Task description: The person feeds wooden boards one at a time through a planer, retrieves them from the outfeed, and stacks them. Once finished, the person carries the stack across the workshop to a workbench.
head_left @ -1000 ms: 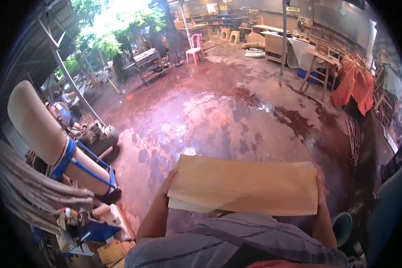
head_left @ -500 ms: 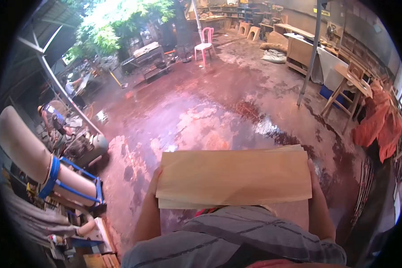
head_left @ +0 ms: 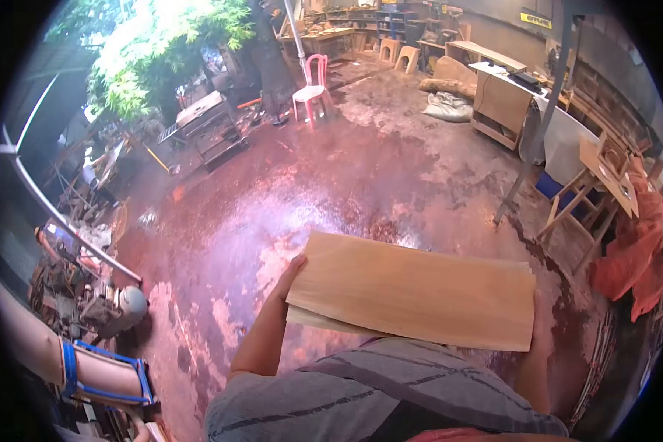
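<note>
A short stack of thin, pale brown wood veneer sheets is held level in front of my body, with its right end a little lower in view. The edges are slightly uneven, and a lower sheet sticks out at the near left. My left hand is closed on the left end of the stack, fingers partly hidden beneath. At the right end, my right hand is closed on the edge, mostly hidden by the sheets.
The reddish floor has wet, shiny patches. A pink chair stands ahead near a tree. A metal post, a wooden stand and an orange cloth are at right. A large duct and a person are at left.
The view has shifted forward over the floor, and the chair and duct sit further left. The veneer sheets have tilted, right end lower, and moved rightward in view, still between both hands.
</note>
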The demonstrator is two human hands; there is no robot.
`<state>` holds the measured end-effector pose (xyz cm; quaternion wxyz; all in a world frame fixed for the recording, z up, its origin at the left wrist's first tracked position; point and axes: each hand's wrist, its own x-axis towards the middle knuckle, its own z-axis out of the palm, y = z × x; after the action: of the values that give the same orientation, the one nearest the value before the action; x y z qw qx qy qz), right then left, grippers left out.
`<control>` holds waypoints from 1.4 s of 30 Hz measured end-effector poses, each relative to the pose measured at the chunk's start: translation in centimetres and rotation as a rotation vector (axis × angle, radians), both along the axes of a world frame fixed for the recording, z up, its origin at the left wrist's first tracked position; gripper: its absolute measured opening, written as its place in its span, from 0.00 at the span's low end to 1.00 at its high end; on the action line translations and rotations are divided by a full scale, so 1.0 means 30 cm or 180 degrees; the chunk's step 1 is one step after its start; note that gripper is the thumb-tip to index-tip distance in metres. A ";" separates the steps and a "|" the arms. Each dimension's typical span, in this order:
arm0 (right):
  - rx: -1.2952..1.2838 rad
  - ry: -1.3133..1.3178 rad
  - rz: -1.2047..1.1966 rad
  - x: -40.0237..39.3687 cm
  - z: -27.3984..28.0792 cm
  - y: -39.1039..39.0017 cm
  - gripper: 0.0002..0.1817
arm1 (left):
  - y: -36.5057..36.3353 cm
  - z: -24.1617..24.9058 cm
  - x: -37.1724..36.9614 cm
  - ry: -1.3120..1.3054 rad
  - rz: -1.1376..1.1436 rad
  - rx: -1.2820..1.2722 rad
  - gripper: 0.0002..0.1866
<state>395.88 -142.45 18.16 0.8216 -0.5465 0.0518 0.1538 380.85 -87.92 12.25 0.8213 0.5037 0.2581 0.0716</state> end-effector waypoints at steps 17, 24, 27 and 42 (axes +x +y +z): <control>-0.0085 0.0442 0.0978 2.659 -0.276 0.927 0.35 | 0.694 -0.059 1.964 0.0102 0.0695 -0.0420 0.41; -0.0183 0.0525 0.0643 3.581 -0.442 1.151 0.36 | 1.127 -0.059 3.094 0.0584 0.0391 -0.0371 0.41; 0.0232 0.0333 0.0730 3.920 -0.372 1.262 0.37 | 1.232 0.045 3.584 0.0776 0.0372 -0.0055 0.40; -0.0282 0.0516 0.1068 6.056 -0.280 2.338 0.39 | 2.030 -0.049 5.284 0.0058 0.1161 -0.0147 0.38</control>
<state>577.57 -72.30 9.75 0.7526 -0.5690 0.0326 0.3297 539.37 -27.03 10.79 0.8036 0.4302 0.3542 0.2088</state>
